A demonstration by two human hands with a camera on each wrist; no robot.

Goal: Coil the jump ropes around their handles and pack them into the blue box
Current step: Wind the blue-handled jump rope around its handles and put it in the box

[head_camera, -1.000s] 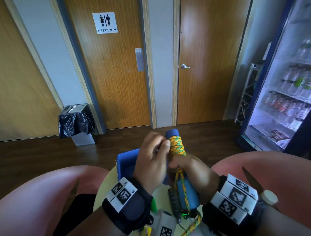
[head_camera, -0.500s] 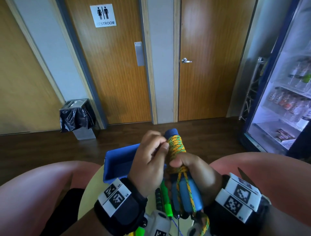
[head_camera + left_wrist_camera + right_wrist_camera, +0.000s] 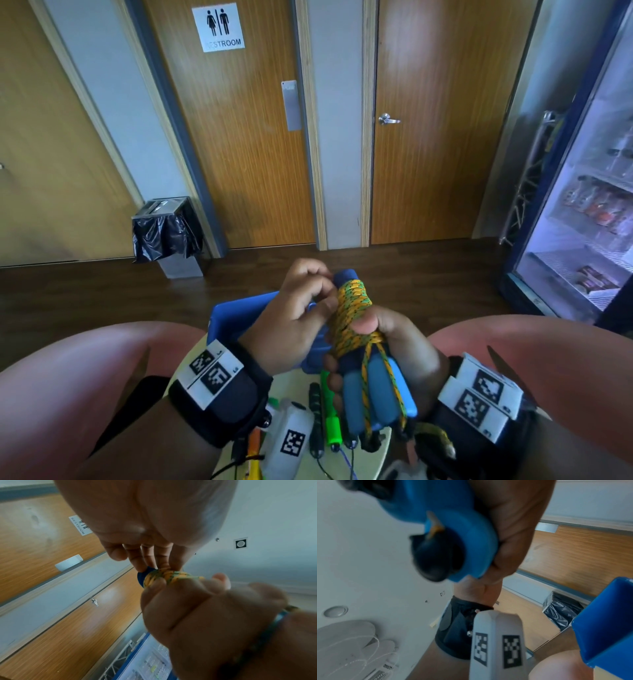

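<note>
Head view: right hand [image 3: 394, 346] clamped round 2 blue handles [image 3: 373, 394], rope [image 3: 354, 308] coiled on top; left hand [image 3: 294, 322] fingers pinch rope at handle tip. Box [image 3: 236, 315] behind hands on table [image 3: 298, 383].
L wrist: fingertips [image 3: 161, 562] together on coil [image 3: 169, 577].
R wrist: handles [image 3: 457, 524] blurred in grip; box [image 3: 606, 619] near.

braided rope [image 3: 354, 308], foam handles [image 3: 371, 390], glossy plastic box [image 3: 236, 315]
</note>
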